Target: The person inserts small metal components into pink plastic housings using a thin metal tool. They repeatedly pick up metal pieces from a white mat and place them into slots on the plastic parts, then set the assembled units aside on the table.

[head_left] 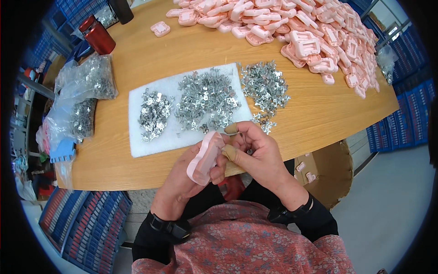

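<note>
Tabletop (326, 112) lies bare centre-right, its edge (137, 187) below the mid-frame pink casing (204, 162) grasped by the left hand (180, 172), right hand (261, 157) curled against it, grip unclear, metal clips (207, 98) above, pink heap (306, 43) blocking upper right.

A pink casing (205, 160) tilts between the hands (180, 173) (264, 160).

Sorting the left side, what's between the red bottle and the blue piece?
Bags of metal parts lie between bottle and blue piece, in the head view.
</note>
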### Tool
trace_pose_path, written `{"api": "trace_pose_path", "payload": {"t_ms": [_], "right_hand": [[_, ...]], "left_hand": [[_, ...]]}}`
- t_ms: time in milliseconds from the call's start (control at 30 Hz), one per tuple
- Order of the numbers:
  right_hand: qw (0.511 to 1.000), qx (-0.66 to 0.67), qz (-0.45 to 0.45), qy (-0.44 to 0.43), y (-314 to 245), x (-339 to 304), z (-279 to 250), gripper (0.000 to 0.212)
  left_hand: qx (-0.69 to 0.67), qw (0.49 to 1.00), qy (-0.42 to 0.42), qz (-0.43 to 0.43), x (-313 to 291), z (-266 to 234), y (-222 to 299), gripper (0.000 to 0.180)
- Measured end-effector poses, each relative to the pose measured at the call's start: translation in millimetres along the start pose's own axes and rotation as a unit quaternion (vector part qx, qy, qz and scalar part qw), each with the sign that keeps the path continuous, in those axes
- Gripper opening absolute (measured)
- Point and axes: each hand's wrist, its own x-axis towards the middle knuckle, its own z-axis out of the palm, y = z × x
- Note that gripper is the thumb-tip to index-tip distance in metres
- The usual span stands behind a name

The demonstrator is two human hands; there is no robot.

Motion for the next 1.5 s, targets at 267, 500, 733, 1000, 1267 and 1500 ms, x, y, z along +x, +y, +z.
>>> {"api": "trace_pose_path", "payload": {"t_ms": [267,500,733,1000,1267,1500], "right_hand": [[0.999,0.022,0.009,-0.044,8.8,5.3,-2.8,0.028],[0.995,-0.074,-0.063,0.001,-8.1,-2.5,-2.0,0.024],[0.947,-0.252,-0.201,-0.023,-14.8,-9.3,12.4,0.026],[0.940,-0.274,-0.202,-0.035,-19.5,-18.8,27.7,0.042],[0.987,0.106,0.121,0.015,-19.8,-16.6,2.8,0.024],[0.991,-0.083,0.065,-0.087,-26.1,5.4,47.8,0.023]], "left_hand": [[0.015,0.999,-0.026,-0.011,-1.9,-3.9,-0.3,0.041],[0.011,1.000,0.010,0.001,0.7,-1.0,0.3,0.042],[0.122,0.987,0.095,0.046,-0.5,6.5,-0.4,0.038],[0.276,0.934,0.125,0.189,-0.4,-4.4,-6.1,0.036],[0.196,0.957,0.045,0.208,-15.1,-10.5,-2.1,0.053],[0.056,0.956,0.098,0.270,-46.2,-20.5,12.9,0.062]]}}
